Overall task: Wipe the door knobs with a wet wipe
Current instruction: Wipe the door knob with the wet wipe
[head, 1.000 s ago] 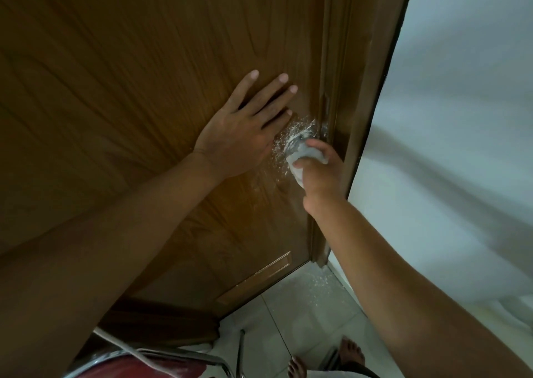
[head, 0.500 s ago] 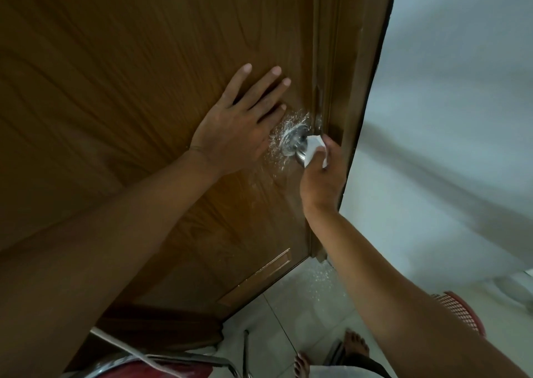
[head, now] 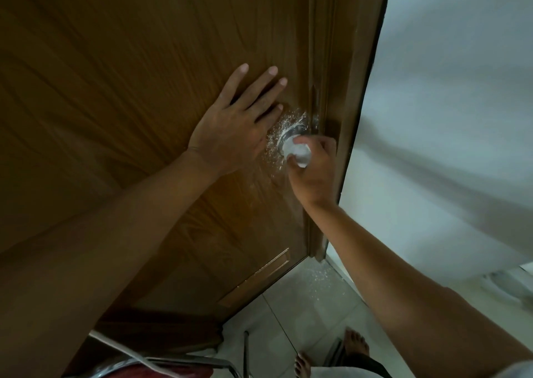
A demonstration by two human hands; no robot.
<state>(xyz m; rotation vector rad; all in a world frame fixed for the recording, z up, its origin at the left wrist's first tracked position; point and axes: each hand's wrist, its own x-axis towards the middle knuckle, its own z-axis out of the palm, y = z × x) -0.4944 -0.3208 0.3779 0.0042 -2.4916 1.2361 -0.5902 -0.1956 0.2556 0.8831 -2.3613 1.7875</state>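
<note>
A brown wooden door (head: 129,94) fills the left of the view. Its silver door knob (head: 285,137) sits near the door's right edge, mostly covered. My right hand (head: 314,170) is closed around a white wet wipe (head: 298,151) pressed over the knob. Only the knob's metal base ring shows beside the wipe. White scuffed flecks ring the knob on the wood. My left hand (head: 239,123) lies flat on the door just left of the knob, fingers spread and pointing up-right.
The door frame (head: 354,94) runs along the knob's right, with a pale wall (head: 450,118) beyond it. Below lie white floor tiles (head: 305,305), my bare feet (head: 356,346), and a chrome chair with a red seat (head: 161,367) at bottom left.
My right hand has shifted from the knob's right side round onto its front, with the wipe now over the knob face. My left hand stays flat on the door.
</note>
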